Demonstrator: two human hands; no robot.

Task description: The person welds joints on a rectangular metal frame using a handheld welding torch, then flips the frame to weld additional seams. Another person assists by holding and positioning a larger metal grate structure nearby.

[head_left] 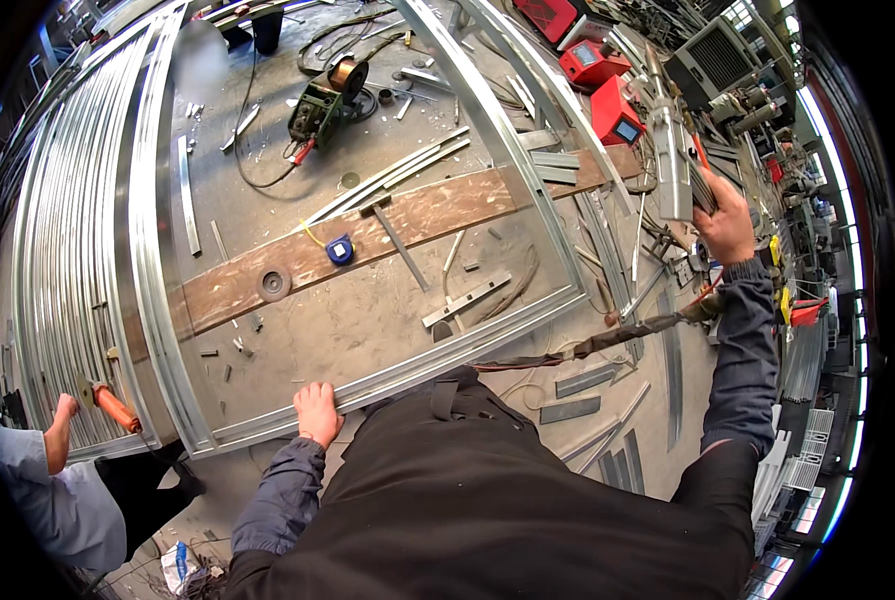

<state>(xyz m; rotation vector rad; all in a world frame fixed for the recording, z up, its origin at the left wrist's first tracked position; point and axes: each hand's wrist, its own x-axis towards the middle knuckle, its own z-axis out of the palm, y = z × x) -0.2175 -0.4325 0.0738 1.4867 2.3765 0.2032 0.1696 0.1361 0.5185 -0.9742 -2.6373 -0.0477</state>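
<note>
My left hand (317, 412) is closed over the near rail of a shiny metal frame (417, 370). Out to the right, my right hand (727, 218) wraps round grey metal pieces, among them a long channel-like piece (673, 165); their far ends merge with the clutter behind. Inside the frame, a brown wooden plank (427, 215) lies on the floor. On it are a blue tape measure (339, 250) with some yellow tape out and a round disc (274, 285). A hammer (399, 245) lies partly across the plank.
At the left, another person's hand (64, 410) is near an orange-handled tool (117, 408) by ribbed metal panelling (77, 250). A wire feeder with a copper spool (345, 78) stands beyond the plank. Red machines (615, 110) are at the far right. A wrapped cable (627, 338) crosses beside me.
</note>
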